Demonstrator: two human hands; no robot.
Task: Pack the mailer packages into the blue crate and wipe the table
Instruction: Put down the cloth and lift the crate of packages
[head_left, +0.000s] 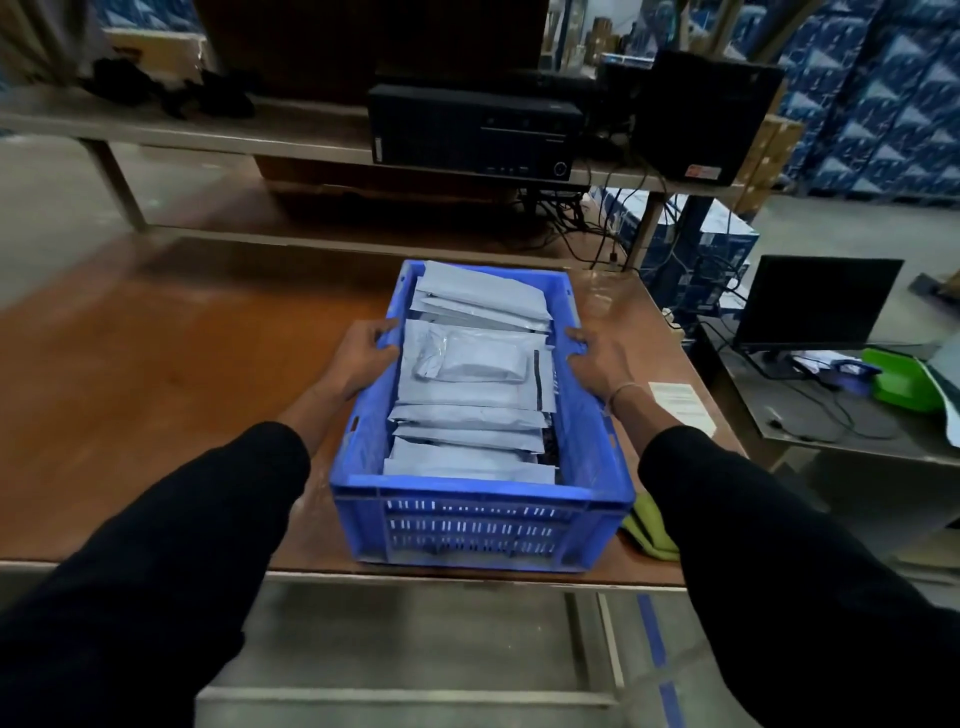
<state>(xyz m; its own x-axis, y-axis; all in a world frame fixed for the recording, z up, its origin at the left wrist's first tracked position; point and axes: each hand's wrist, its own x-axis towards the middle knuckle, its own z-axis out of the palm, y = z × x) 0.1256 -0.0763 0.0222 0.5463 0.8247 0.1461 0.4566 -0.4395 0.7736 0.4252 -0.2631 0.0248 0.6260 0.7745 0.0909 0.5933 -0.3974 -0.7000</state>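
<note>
Two black sleeves (171, 545) reach forward over the near edge of the brown surface (156, 374), one on each side of the blue crate (483, 525). The crate stands at that near edge, toward the right end, with its long axis running away from the person and its short slotted wall facing them. A green cloth (649, 535) lies on the surface just beside the crate's near right corner, partly under the right arm.

The left hand (366, 358) holds the crate's left rim about midway along, its fingers (382, 332) curled over the edge. The right hand (597, 361) mirrors it on the right rim, thumb and fingers hooked over the top. So the crate lies squarely between the two hands, each equally close; any lift or slide would likely go along that long axis or straight up.

Inside, grey mailer packages (472, 364) lie stacked flat and overlapping, filling the crate nearly to the rim. No mailer shows loose on the surface, so the packing looks finished and the wiping is still to come. A white paper label (680, 405) sits near the right edge.

Beyond the far edge stands a shelf bench with a black computer case (472, 130); to the right, a lower desk carries a dark monitor (815, 301), with stacked blue cartons behind.
</note>
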